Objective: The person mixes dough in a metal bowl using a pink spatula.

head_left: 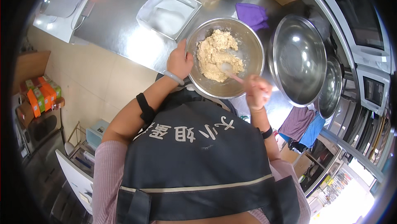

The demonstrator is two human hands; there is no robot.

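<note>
Left hand (179,61) grips the near-left rim of the steel mixing bowl (252,54) on the table (120,29), fingers curled over the edge. Right hand (257,93) has fingers clamped around the spatula (230,72) handle, blade sunk in crumbly tan dough (215,52) mid-bowl.

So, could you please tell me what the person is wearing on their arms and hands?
Both hands are bare. The left hand has a pale, translucent bangle at the wrist and a black band on the forearm. The right hand has a black band too. The pushed-up sleeves are pinkish ribbed knit.
</note>
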